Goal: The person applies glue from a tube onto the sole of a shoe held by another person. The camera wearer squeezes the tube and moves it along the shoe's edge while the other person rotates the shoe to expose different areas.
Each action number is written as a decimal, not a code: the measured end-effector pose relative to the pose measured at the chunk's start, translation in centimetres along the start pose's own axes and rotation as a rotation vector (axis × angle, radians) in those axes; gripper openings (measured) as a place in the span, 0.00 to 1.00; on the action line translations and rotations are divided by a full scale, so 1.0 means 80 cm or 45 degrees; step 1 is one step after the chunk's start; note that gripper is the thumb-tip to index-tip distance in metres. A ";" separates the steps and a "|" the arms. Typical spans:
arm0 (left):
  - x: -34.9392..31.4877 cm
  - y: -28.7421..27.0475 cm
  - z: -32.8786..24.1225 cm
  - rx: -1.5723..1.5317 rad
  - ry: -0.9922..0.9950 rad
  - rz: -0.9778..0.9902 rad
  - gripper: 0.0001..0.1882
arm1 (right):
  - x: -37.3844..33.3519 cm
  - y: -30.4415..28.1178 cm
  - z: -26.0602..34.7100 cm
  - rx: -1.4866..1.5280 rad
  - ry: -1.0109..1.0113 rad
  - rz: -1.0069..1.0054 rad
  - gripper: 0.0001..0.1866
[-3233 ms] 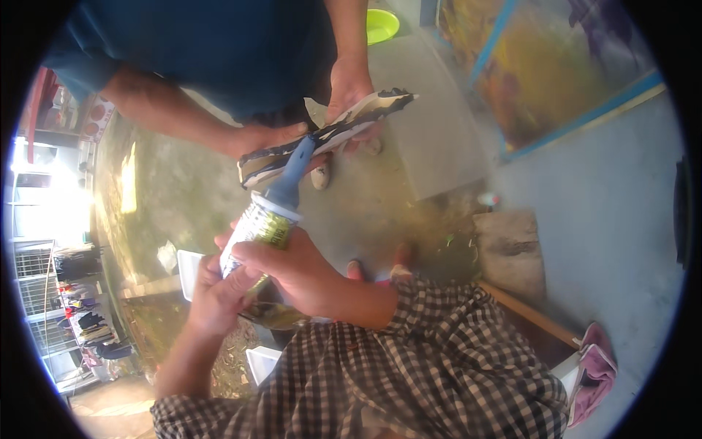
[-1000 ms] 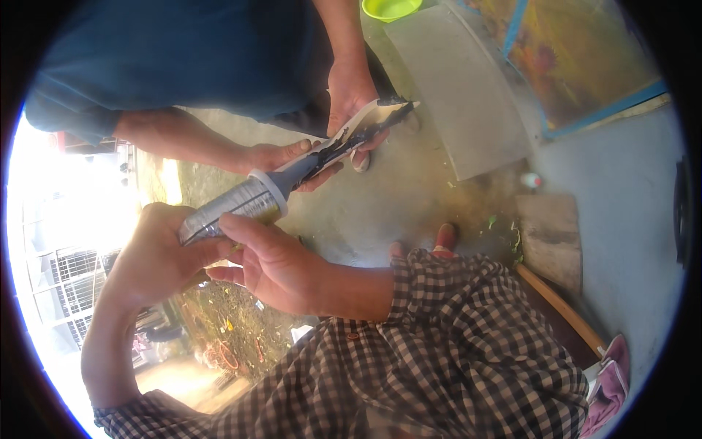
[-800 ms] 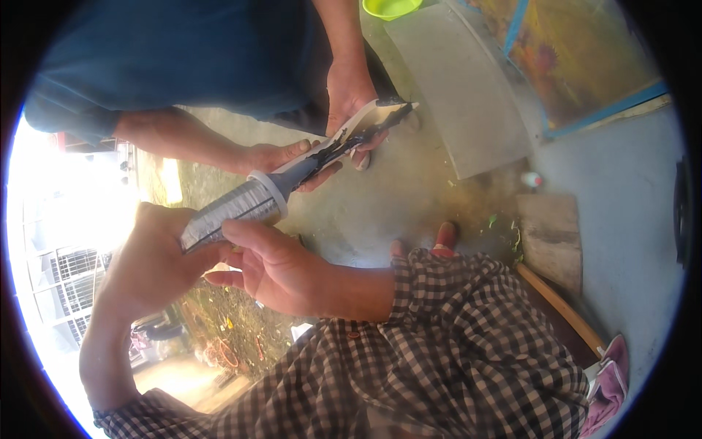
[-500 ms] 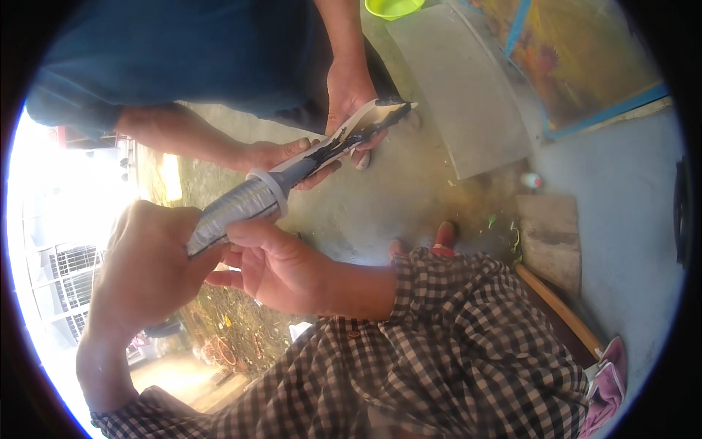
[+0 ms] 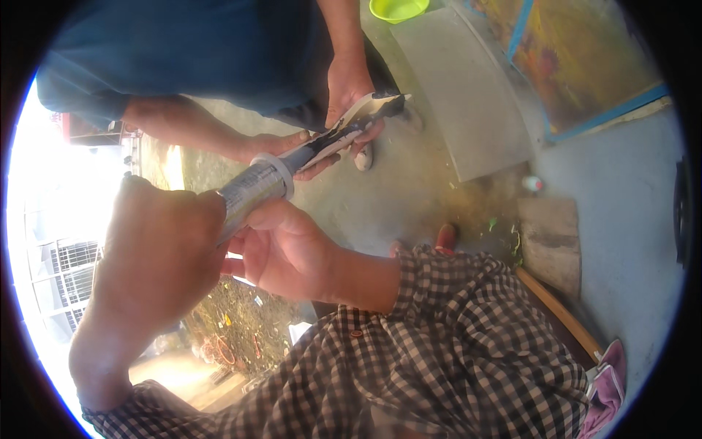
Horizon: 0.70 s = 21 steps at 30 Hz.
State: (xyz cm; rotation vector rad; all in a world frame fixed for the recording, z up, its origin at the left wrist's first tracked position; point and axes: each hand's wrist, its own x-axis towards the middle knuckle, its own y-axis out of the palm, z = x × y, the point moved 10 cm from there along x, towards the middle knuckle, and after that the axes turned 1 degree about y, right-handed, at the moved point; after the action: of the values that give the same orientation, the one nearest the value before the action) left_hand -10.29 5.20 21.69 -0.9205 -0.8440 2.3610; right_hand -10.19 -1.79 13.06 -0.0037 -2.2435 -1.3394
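A silvery, cylindrical tube with a pale flanged collar slants up to the right in front of me. My left hand is closed around its lower end. My right hand is closed around it below the collar, its fingers partly hidden. From the collar a narrower grey neck runs into a torn, open white wrapper smeared with dark, sticky-looking material. A co-worker in a blue top holds this wrapper with both hands, palms under it. What my left fist covers cannot be seen.
A flat grey board lies on the floor past the co-worker, with a bright green basin beyond it. Blue-edged patterned sheets stand at the upper right. A brown wooden block and a pink cloth lie at the right.
My left hand has shifted right and up along the tube, covering more of its lower end. The collar has moved slightly right and up. The co-worker still holds the wrapper.
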 end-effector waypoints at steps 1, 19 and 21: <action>0.001 0.000 -0.002 0.031 0.015 0.012 0.06 | 0.001 0.001 0.003 -0.001 -0.008 0.006 0.08; -0.016 -0.036 -0.041 0.331 0.323 -0.529 0.05 | 0.006 0.014 0.019 0.002 -0.023 0.069 0.11; -0.010 -0.032 -0.034 0.364 0.252 -0.369 0.04 | 0.007 0.019 0.022 -0.001 -0.035 0.088 0.10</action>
State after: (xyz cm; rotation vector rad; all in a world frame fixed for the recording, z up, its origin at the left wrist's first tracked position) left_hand -7.30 7.55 22.22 -0.8338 -0.5066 2.0346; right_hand -11.02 0.28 13.90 -0.0993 -2.2449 -1.3114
